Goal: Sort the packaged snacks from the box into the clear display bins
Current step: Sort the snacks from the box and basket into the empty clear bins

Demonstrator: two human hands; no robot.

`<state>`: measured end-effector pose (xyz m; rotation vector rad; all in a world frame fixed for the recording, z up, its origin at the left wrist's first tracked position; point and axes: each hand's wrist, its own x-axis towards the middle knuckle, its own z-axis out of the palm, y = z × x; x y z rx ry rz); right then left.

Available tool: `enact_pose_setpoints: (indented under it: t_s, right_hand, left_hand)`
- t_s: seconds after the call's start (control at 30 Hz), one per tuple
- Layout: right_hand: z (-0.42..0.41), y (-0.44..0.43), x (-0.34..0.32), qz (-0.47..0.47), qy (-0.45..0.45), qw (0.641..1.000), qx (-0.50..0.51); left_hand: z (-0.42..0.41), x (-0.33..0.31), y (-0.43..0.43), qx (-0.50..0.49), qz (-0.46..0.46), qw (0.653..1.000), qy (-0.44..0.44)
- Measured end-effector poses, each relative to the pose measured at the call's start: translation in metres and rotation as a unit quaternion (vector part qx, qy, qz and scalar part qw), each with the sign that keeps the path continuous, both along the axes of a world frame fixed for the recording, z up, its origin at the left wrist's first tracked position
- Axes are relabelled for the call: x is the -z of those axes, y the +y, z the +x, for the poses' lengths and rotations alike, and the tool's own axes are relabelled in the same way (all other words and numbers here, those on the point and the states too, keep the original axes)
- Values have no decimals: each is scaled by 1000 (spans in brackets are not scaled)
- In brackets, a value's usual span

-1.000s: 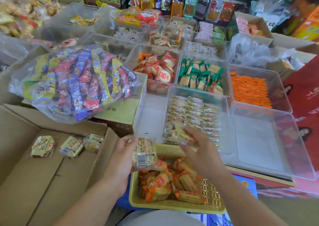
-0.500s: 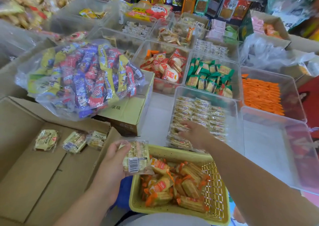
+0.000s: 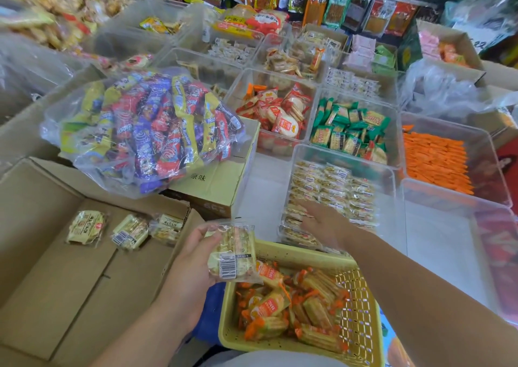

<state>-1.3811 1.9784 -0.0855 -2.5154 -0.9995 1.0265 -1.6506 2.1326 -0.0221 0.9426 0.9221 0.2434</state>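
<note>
Left hand: The left hand (image 3: 190, 265) gripped a small stack of cream-yellow film-wrapped biscuit packets (image 3: 232, 254), barcode up, at lower centre of the frame. The stack was just above the near rim of a yellow slotted plastic basket (image 3: 294, 251).
Right hand: The right hand (image 3: 325, 223) lay released, fingers straight, on the rows of like packets in the clear plastic display bin (image 3: 344, 156) at centre right.
In the box: Three matching packets (image 3: 130, 232) lay on the floor of the brown cardboard box (image 3: 70, 296), lower left.
Handling: I judged them light, with slick, crinkly film and brittle biscuits inside. They looked best taken across the flat faces with a gentle pinch, not crushed or dangled by a sealed end.
Hard to see: I could not count how many packets the left hand held. Whether anything sat under the right palm was hidden. The bin's nearest rows were cut off behind the basket and forearm, and the labels were too small to read.
</note>
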Motion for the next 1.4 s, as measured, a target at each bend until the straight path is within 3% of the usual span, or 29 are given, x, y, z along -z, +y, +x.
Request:
enact_pose_setpoints:
  t_s: [0.1,0.17,0.3,0.43,0.53,0.6,0.7,0.77,0.9,0.97,1.03,1.1,1.2,1.4]
  right_hand:
    - [-21,-4,-13,41,-103,994,12]
    - [-43,-8,-25,114,-117,986,36]
    - [-92,-14,-62,251,66,960,109]
    - [-125,-17,-89,320,269,891,174]
    - [-134,-17,-95,337,286,872,212]
    - [-136,-17,-97,342,273,869,232]
    - [-137,-21,-95,358,281,851,262]
    - [-137,-22,-92,378,288,833,284]
    - [-133,-25,-89,392,258,831,299]
    - [-131,-27,-88,394,245,836,291]
    - [-131,-28,-85,401,234,840,281]
    - [-131,-29,-82,405,228,842,272]
    - [-129,-31,-79,404,238,840,273]
    - [-128,-29,-71,390,314,774,388]
  left_hand:
    - [0,-4,2,25,61,998,-9]
    - [0,-5,1,45,123,991,-20]
    - [-2,-5,-2,139,333,933,3]
    - [2,-21,-12,176,480,859,-30]
    - [7,-31,-17,199,598,772,-79]
    - [9,-32,-20,227,616,751,-72]
    - [8,-26,-22,219,593,774,-40]
    - [8,-19,-21,213,538,816,-5]
    - [15,-2,-18,174,259,950,16]
    - [17,3,-18,136,109,985,-5]
    - [19,3,-19,107,2,994,-35]
    - [22,1,-20,91,-40,994,-51]
    - [27,-1,-21,104,1,994,-42]
    - [37,0,-25,81,52,993,-67]
